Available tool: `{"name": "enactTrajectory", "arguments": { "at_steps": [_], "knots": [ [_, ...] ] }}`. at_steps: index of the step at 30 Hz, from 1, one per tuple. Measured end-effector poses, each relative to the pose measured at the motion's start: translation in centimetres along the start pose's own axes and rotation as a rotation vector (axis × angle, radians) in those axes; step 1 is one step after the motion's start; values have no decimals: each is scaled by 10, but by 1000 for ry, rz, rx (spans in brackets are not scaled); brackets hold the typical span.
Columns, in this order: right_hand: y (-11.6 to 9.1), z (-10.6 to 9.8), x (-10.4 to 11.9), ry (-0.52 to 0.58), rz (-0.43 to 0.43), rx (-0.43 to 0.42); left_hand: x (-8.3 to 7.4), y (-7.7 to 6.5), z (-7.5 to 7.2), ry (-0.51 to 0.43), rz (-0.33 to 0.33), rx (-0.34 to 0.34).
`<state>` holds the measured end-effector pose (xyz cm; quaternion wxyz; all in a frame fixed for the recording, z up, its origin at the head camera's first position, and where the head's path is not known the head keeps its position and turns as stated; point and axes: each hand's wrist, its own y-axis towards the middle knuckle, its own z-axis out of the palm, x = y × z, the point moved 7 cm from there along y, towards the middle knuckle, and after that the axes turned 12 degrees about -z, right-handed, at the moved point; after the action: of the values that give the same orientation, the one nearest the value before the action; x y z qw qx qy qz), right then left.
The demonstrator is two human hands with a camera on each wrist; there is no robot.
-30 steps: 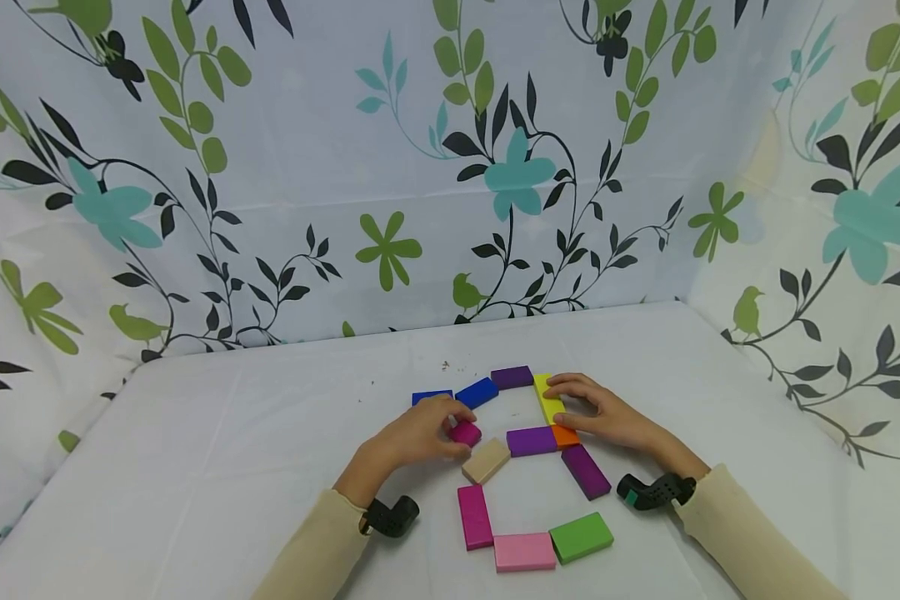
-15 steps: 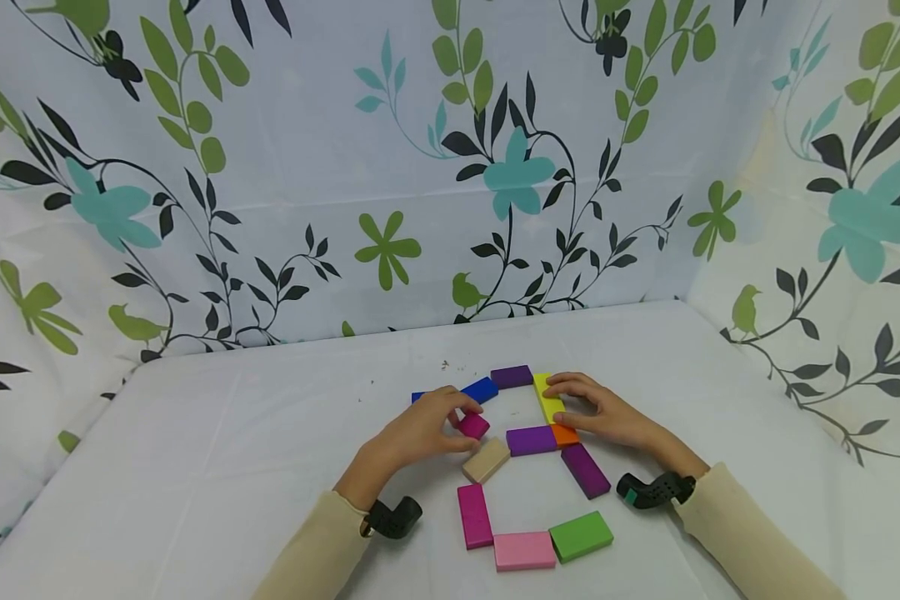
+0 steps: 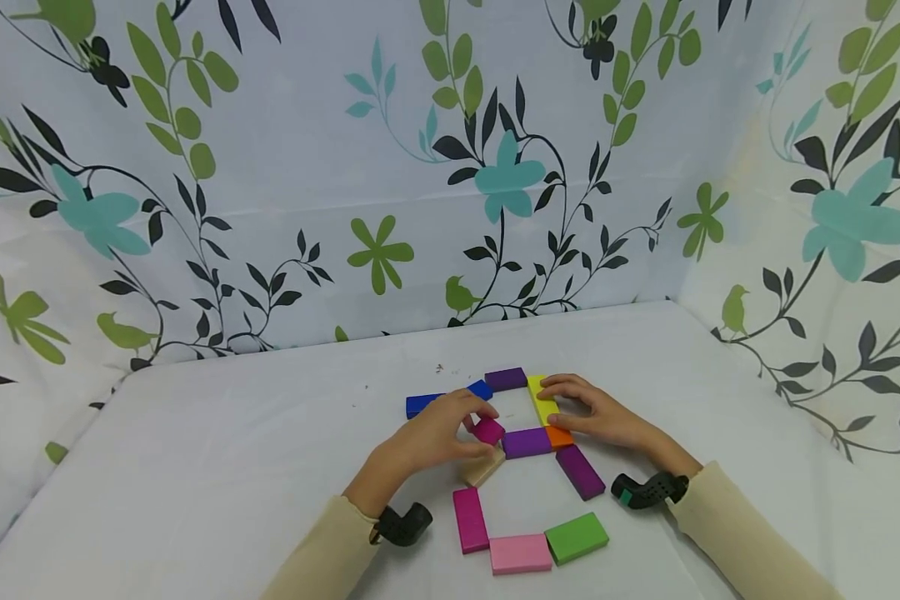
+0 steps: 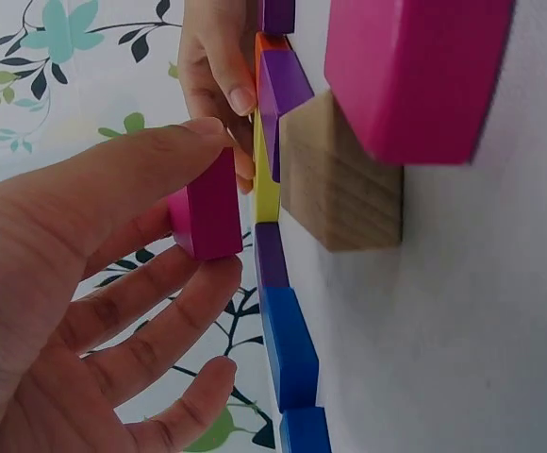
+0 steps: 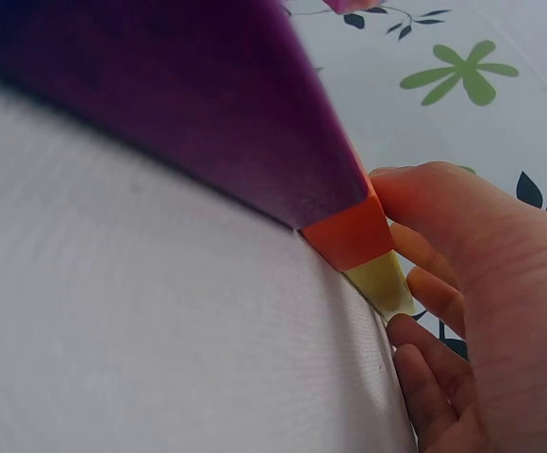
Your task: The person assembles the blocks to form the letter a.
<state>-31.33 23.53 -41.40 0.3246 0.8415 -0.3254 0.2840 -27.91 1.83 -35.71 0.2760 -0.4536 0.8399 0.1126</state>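
My left hand (image 3: 437, 435) pinches a short magenta block (image 3: 488, 431) between thumb and fingers. In the left wrist view that magenta block (image 4: 215, 208) is held off the table, the thumb over its upper end. Just below it lies a plain wooden block (image 3: 482, 472), partly covered by the hand. A violet block (image 3: 527, 442) is close to the right. My right hand (image 3: 600, 414) rests its fingertips on a yellow block (image 3: 542, 408), with the thumb near an orange block (image 3: 559, 437). In the right wrist view the fingers lie loosely bent beside the yellow block (image 5: 384, 283).
Other blocks lie in a looped outline: dark purple (image 3: 506, 380), two blue (image 3: 422, 405), plum (image 3: 581, 472), magenta (image 3: 470, 520), pink (image 3: 521, 554) and green (image 3: 577, 537). A white cloth covers the table (image 3: 270, 467); a leaf-patterned curtain (image 3: 292, 175) hangs behind.
My left hand has carried the short magenta block rightward, over the wooden block and close to the violet one. The right hand stays at the yellow block. The head view has shifted slightly.
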Motion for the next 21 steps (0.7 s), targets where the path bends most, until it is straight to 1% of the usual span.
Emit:
{"name": "enactTrajectory", "arguments": {
  "at_steps": [6,9,15,21],
  "knots": [
    [1,1,1,-3,-5,-2,-4,2,5,1,-29,23],
    [1,1,1,4,-11,-3,-8,3,7,11,-29,29],
    [1,0,2,13,-23,0,-19,7,12,57,-3,38],
    [0,1,1,13,-13,-1,-31,12,17,95,18,49]
  ]
}}
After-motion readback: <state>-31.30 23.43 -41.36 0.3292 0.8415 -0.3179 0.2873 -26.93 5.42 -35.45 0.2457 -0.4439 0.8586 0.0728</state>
